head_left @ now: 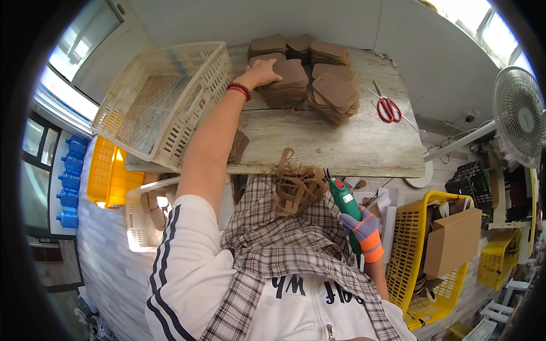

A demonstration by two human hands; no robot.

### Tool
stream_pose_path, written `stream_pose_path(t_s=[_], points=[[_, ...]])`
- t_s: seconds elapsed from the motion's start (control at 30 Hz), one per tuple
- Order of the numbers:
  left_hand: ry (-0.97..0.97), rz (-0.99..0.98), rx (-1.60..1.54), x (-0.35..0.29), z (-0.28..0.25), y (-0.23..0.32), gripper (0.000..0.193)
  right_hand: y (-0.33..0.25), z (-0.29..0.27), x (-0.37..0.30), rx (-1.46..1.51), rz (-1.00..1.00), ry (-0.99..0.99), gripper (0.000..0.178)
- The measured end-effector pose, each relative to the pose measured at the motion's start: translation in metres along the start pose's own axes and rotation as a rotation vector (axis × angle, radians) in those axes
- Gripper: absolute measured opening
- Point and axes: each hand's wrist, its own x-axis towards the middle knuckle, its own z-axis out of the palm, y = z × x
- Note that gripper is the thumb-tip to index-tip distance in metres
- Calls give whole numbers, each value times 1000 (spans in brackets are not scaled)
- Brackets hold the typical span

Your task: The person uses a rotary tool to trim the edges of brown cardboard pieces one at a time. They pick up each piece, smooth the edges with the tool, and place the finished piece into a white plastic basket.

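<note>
My bare left hand (261,73), with red beads at its wrist, reaches to the stacks of brown sheet pieces on the worktable. Its fingers are stretched out and rest on a stack (287,74) of brown pieces with cut corners. At my lap's right side, my right hand (362,232), in a grey and orange glove, is closed round a green handheld power cutter (344,199). The cutter has a red button and a dark pointed tip aimed at the table edge. A tangle of brown offcut strips (301,190) lies on my checked apron, beside the cutter's tip.
More brown stacks (335,94) stand on the wooden table (273,139), left of red-handled scissors (388,108). A cream plastic crate (187,108) rests on the table's left. A yellow basket (406,238) with a cardboard box (453,241) is right; a white fan (518,108) stands beyond.
</note>
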Motion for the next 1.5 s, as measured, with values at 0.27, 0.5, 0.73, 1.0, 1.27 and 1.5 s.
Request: stream_pose_path(t_s=[0.27, 0.5, 0.73, 1.0, 1.27, 1.5], points=[[151, 198, -287, -47, 20, -2, 65, 3, 6, 3, -16, -32, 6, 39], [518, 206, -4, -153, 108, 26, 73, -6, 7, 4, -41, -3, -14, 38], [554, 241, 75, -162, 115, 25, 75, -8, 11, 3, -139, -75, 3, 37], [672, 229, 6, -176, 114, 27, 58, -8, 15, 1, -106, -56, 10, 37], [487, 181, -193, -183, 92, 38, 29, -13, 16, 4, -88, -52, 1, 37], [348, -186, -1726, -199, 100, 64, 21, -33, 23, 5, 84, -37, 4, 38]])
